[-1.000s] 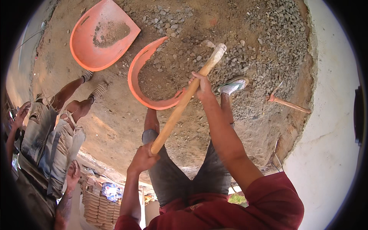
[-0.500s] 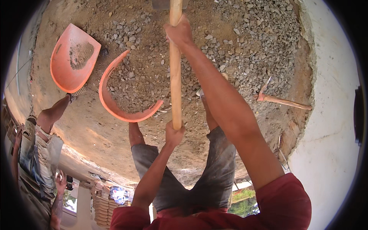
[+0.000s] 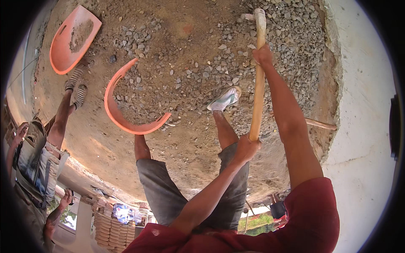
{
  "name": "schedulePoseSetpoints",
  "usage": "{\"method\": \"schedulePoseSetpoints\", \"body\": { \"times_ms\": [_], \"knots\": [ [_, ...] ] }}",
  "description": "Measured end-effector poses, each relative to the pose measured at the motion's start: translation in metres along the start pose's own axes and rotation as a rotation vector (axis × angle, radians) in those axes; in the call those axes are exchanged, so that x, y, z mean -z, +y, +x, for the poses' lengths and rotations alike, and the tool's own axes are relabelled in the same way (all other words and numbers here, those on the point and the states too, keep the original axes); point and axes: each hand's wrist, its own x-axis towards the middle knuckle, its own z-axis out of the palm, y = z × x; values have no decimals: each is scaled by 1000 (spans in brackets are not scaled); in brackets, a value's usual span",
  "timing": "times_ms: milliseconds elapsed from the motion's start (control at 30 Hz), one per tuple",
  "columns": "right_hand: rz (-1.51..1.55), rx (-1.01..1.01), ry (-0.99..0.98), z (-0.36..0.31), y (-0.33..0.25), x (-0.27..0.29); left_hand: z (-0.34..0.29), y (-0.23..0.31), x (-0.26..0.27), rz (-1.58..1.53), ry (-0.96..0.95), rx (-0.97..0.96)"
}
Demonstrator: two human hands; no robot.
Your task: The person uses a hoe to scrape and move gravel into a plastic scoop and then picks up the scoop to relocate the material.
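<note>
My left hand (image 3: 248,148) is wrapped round the near end of a long wooden handle. Higher up the same handle, my right hand (image 3: 263,55) grips it near the tool's head. The tool looks like a hoe (image 3: 257,97); its metal head is at the far end over the gravel, and its blade is seen mostly edge-on. Left of it, an orange plastic scoop pan (image 3: 110,103) with a curved rim stands on the ground before my left foot, which it hides. Grey gravel (image 3: 291,55) spreads around and beyond the hoe's head.
At the far left, another orange scoop pan (image 3: 63,55) holds some soil, near a co-worker's striped footwear (image 3: 79,95). A wooden tool handle (image 3: 321,124) lies on the right, partly behind my right arm. A pale wall (image 3: 363,126) borders the right side.
Both hands have swung the hoe to the right, and its head has come into view. The far scoop pan appears farther up-left, and the co-worker's legs have shifted.
</note>
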Motion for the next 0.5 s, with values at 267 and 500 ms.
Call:
{"method": "schedulePoseSetpoints", "body": {
  "times_ms": [267, 500],
  "knots": [
    [449, -296, -192, -67, -69, -83, -91, 62, 184, 353, 33, -99],
    [706, -394, -163, -238, -136, -181, -209, 42, 356, 460, -36, -37]
  ]
}}
